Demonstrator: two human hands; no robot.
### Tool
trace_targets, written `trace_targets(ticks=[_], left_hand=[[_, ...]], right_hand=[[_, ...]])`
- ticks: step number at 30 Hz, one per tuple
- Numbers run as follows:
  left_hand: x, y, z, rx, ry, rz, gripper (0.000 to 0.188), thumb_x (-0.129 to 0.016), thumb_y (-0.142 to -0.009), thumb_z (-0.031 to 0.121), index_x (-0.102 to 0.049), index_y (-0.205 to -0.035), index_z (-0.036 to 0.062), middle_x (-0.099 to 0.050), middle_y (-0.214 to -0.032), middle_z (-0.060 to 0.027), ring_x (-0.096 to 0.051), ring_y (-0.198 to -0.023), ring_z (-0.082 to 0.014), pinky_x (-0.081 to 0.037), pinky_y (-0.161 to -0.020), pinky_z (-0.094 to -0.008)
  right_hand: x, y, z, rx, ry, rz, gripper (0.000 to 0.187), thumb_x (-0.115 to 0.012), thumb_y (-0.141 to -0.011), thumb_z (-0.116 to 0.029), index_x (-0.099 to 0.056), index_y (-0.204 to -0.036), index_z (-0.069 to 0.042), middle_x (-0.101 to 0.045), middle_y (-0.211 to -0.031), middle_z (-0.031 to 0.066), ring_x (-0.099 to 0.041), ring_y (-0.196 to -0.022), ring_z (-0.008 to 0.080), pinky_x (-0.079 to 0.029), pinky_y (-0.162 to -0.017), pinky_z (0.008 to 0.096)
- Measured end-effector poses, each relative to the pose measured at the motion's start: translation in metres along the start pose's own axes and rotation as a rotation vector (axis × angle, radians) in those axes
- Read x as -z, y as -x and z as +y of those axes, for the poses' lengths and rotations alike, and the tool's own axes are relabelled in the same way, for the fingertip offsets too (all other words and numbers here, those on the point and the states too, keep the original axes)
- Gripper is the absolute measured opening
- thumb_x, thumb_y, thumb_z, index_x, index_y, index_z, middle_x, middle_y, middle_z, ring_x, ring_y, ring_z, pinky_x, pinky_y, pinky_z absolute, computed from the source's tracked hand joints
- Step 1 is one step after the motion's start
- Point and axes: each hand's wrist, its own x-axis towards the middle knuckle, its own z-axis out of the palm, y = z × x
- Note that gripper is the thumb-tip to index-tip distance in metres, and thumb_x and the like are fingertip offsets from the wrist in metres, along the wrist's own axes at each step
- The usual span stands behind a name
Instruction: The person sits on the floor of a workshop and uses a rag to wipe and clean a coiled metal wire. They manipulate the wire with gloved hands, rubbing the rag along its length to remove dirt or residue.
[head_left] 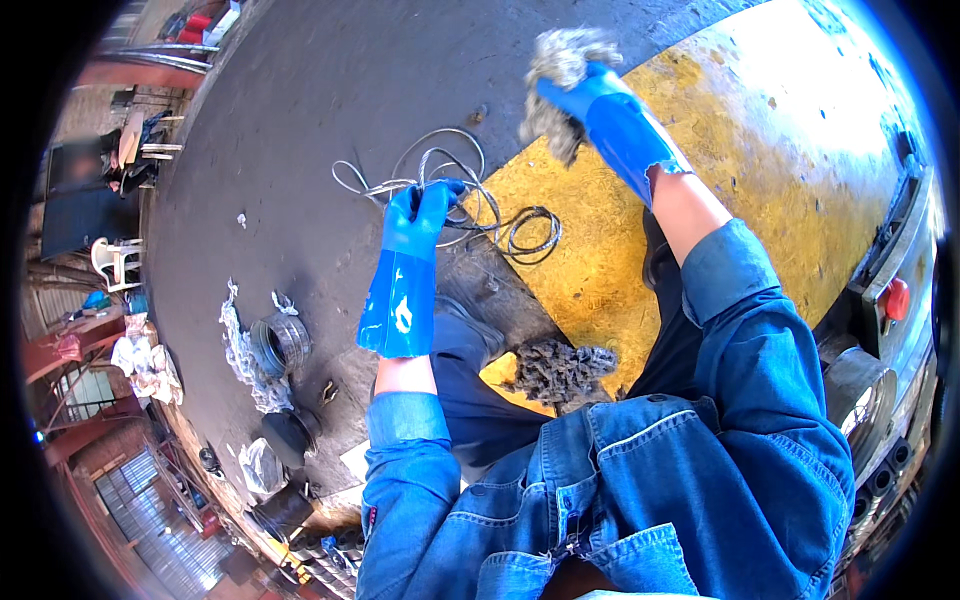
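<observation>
My left hand (422, 212), in a blue rubber glove, is closed around a thin, dark, shiny cable (527, 211). Loose loops of it spread beyond the fingers, and a smaller coil lies to the right on a yellow sheet (640, 250). My right hand (588, 95), gloved the same way, is raised farther out and grips a shaggy grey rag (572, 55). That rag hangs down on both sides of the fingers, slightly blurred. A dark, matted clump of rag (565, 370) sits between my legs.
A round metal container (281, 344) stands at left beside pale crumpled rag strips (243, 350). Near it are a dark round object (289, 437) and a clear plastic bag (261, 467). Metal equipment with a red part (895, 299) lines the right. A white chair (117, 262) is far left.
</observation>
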Motion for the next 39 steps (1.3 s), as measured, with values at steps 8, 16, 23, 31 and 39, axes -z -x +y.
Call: trace_targets(ticks=[8, 16, 23, 31, 39], left_hand=[[-0.005, 0.01, 0.01, -0.021, 0.092, -0.021, 0.033, -0.058, -0.104, 0.025, -0.066, -0.082, 0.0009, -0.074, -0.094, -0.0137, -0.067, -0.088, -0.0196, -0.05, -0.083, -0.0325], [0.008, -0.002, -0.01, -0.026, -0.038, -0.077, 0.032, -0.062, -0.1, 0.024, -0.071, -0.087, -0.0028, -0.074, -0.092, -0.0141, -0.069, -0.086, -0.0243, -0.052, -0.082, -0.0356], [0.012, -0.007, 0.006, -0.426, -0.794, -0.076, 0.02, -0.072, -0.084, 0.016, -0.073, -0.095, -0.0002, -0.072, -0.094, -0.0216, -0.073, -0.085, -0.0301, -0.054, -0.071, -0.0401], [0.003, -0.009, -0.03, 0.142, 0.616, -0.293, 0.011, -0.061, -0.099, 0.014, -0.059, -0.103, 0.004, -0.064, -0.098, -0.0097, -0.063, -0.085, -0.0199, -0.05, -0.065, -0.0328], [-0.008, 0.003, 0.015, 0.227, 0.862, -0.386, 0.041, -0.045, -0.108, 0.028, -0.04, -0.07, 0.0137, -0.038, -0.058, -0.0027, -0.024, -0.039, -0.01, -0.023, -0.039, -0.0264]], right_hand=[[-0.092, 0.011, 0.0, 0.484, 0.061, -0.429, 0.06, -0.08, -0.078, -0.039, -0.063, -0.122, -0.003, -0.071, -0.116, 0.019, -0.068, -0.11, 0.0301, -0.051, -0.101, 0.0403], [-0.088, 0.018, 0.008, 0.683, 0.381, -0.37, 0.034, -0.07, -0.091, -0.029, -0.066, -0.121, -0.012, -0.071, -0.114, 0.0147, -0.068, -0.107, 0.0324, -0.054, -0.095, 0.0404], [-0.076, 0.065, -0.074, 0.491, 0.983, -0.449, 0.031, -0.072, -0.084, -0.02, -0.072, -0.115, -0.02, -0.074, -0.108, 0.0063, -0.071, -0.105, 0.0309, -0.059, -0.083, 0.0444], [-0.078, 0.051, -0.046, 0.518, 0.788, -0.238, 0.032, -0.073, -0.079, -0.025, -0.071, -0.111, -0.018, -0.073, -0.107, 0.0094, -0.069, -0.103, 0.0352, -0.059, -0.079, 0.0484], [-0.088, 0.025, 0.016, 0.138, 0.648, -0.191, 0.03, -0.07, -0.084, -0.034, -0.074, -0.106, -0.014, -0.074, -0.103, 0.0157, -0.069, -0.1, 0.0381, -0.057, -0.083, 0.0496]])
